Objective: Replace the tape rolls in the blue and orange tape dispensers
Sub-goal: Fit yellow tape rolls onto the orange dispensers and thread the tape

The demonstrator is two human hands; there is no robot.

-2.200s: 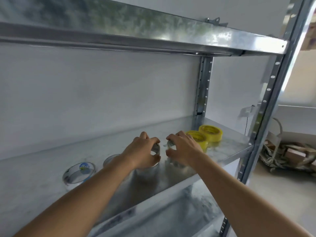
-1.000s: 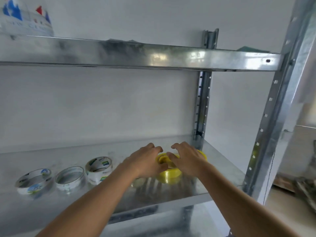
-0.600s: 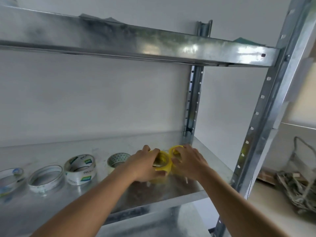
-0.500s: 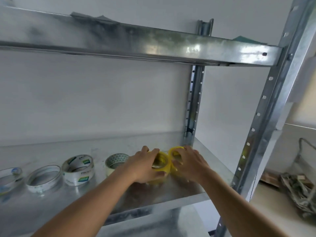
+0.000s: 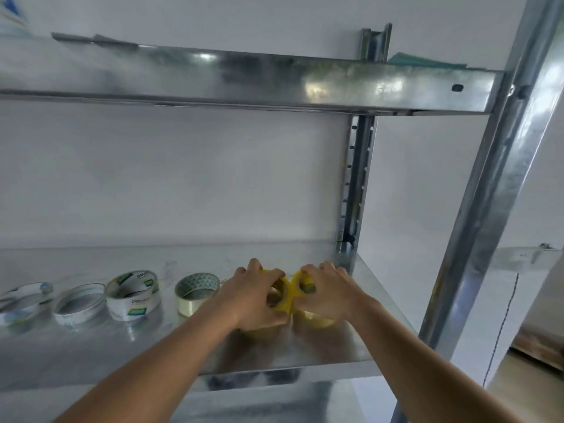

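Two bare forearms reach up from the lower edge of the head view onto a galvanised metal shelf. The left hand has its fingers curled over the top of a yellow tape roll and its thumb under the near side, so it grips that roll. Just beside it, the right hand curls in the same way round a second yellow tape roll, fingers over the far rim and into the core. The two hands are close together, almost knuckle to knuckle, and the two yellow rolls touch each other between them. Both rolls sit tilted, with their lower edges at or just above the shelf near its right end; whether they rest on it I cannot tell.

To the left on the same shelf stands a row of other rolls, well apart from the hands: a clear roll with a patterned core nearest, then a white printed roll, a thin silver-white ring and a blurred roll with blue print at the picture's edge.

Farther back, a perforated upright rises against the white wall. Above runs the upper shelf, with a teal sheet lying on it.
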